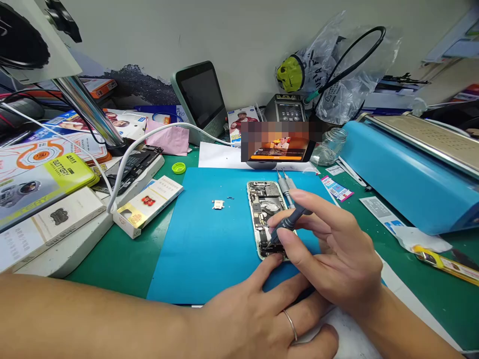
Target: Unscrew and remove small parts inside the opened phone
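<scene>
Blue mat [202, 249] on the bench, and the opened-up smartphone [264, 204] is lying on it, guts showing, right of the mat's middle. Right hand [337, 254] has a slim grey precision screwdriver [290, 222] pinched between thumb and fingers, tip down at the phone's lower end; can't tell if it's actually seated in a screw. Left hand [262, 314], the one with a silver ring [291, 325], has its fingers loosely spread, index fingertip touching the phone's bottom edge. Two more screwdrivers [285, 187] lie just beside the phone, and a small metal part [218, 204] sits off to its left.
</scene>
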The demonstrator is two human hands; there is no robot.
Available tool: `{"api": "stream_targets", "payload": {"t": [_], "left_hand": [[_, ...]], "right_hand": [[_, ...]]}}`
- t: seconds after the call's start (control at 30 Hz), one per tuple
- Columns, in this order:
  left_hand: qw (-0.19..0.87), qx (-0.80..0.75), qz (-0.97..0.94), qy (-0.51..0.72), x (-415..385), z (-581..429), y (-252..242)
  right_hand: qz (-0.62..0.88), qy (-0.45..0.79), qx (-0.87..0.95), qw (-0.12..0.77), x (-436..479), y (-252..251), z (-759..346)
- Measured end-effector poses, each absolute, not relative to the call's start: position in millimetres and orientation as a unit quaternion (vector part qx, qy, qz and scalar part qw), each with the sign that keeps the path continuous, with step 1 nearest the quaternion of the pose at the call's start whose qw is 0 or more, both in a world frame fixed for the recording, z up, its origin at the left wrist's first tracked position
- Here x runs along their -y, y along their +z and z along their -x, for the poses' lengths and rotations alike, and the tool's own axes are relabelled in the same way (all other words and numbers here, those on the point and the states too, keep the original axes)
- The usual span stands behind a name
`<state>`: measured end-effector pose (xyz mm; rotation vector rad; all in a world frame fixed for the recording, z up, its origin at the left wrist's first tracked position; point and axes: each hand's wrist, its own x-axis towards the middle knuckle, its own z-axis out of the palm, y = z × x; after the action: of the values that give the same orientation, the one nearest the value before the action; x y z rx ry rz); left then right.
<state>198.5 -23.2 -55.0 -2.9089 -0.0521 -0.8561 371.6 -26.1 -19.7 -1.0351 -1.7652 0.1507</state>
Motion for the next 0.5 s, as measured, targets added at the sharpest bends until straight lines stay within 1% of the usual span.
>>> {"api": "stream_targets", "payload": {"t": [0.5], "left_hand": [[0.053, 0.018, 0.958, -0.282, 23.7, -197.0, -54.6]], "right_hand": [[0.458, 0.042, 0.731, 0.505, 24.4, -18.8, -371.1]]}}
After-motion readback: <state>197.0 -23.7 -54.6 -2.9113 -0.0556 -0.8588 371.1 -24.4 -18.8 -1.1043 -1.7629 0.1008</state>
